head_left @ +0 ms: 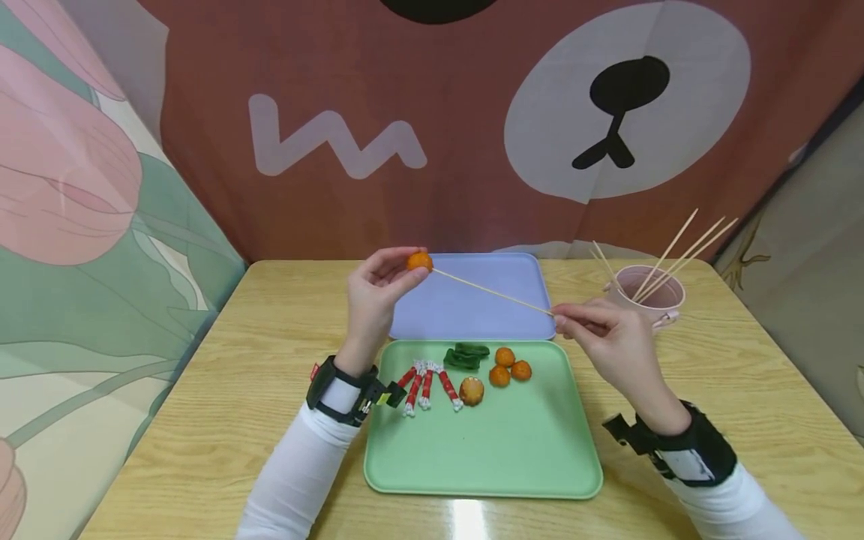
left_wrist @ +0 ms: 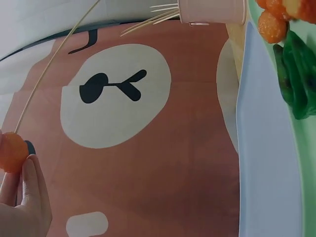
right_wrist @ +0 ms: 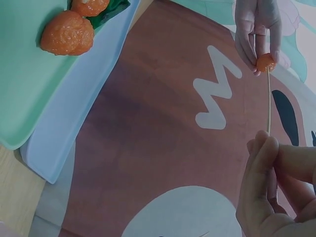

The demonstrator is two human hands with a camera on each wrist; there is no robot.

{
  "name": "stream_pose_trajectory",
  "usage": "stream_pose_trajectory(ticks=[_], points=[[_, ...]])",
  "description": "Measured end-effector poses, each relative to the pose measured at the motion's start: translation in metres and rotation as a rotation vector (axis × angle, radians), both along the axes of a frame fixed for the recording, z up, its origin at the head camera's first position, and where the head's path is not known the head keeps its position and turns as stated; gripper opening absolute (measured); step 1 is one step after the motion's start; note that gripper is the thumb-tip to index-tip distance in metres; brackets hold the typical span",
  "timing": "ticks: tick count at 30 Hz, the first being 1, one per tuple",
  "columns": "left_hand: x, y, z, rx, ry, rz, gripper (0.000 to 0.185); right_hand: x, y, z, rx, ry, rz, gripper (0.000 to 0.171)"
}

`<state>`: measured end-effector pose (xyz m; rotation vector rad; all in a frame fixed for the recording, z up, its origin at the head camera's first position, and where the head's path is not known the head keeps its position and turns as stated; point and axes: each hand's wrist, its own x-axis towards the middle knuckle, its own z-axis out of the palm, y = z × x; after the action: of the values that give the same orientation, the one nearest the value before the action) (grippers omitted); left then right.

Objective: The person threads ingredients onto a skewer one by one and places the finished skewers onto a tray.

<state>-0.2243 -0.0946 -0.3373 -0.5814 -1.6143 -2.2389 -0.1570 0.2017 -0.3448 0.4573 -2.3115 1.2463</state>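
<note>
Skewer (head_left: 493, 291) is up off the table (head_left: 290, 337), one end at an orange ball (head_left: 420, 261), the far end with our right hand (head_left: 610, 337). We read this as the threading step: ball going onto stick.

Hands: left hand (head_left: 374, 292) pinches the ball between thumb and fingers, above the back of the light blue tray (head_left: 520, 274). Right hand pinches the skewer near its other end, fingertips bunched on it. Both hands raised, well apart, stick slanting down toward the right one. From the right wrist view the stick meets the ball's near face; how deep it sits, or whether it goes through, we can't tell.

Next move, our judgement: keep the stick lined up with the ball's middle and push the two together, left fingertips clear of the exit line. Right grip is far from the ball, so we'd expect the thin stick to bow under load; gripping closer in would help. Squeezing too hard might dent or split the ball.

Supply on the green tray (head_left: 472, 457): three more orange balls (head_left: 499, 376) in a cluster, green pieces (head_left: 462, 360) beside them, a browned round piece (head_left: 472, 391), several red-and-white sticks (head_left: 448, 388) on the left. More skewers (head_left: 676, 240) lean in the pink bucket (head_left: 634, 276), behind our right hand.
</note>
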Motion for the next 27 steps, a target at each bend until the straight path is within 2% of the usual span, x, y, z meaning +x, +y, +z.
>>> stream_pose_trajectory(ticks=[5,12,21,27], points=[[0.003,0.004,-0.001,-0.025,-0.048,-0.010,0.030,0.001,0.000,-0.001,0.014,0.035,0.002,0.018],[0.005,0.014,-0.006,-0.068,-0.069,-0.008,0.029,0.002,-0.001,-0.002,0.000,0.052,0.030,0.019],[0.006,0.023,-0.009,0.108,-0.145,-0.108,0.023,0.002,-0.005,-0.003,0.008,0.076,0.013,0.018],[0.009,0.031,-0.011,0.093,-0.200,-0.137,0.022,0.000,-0.009,-0.005,-0.003,0.078,0.055,0.017]])
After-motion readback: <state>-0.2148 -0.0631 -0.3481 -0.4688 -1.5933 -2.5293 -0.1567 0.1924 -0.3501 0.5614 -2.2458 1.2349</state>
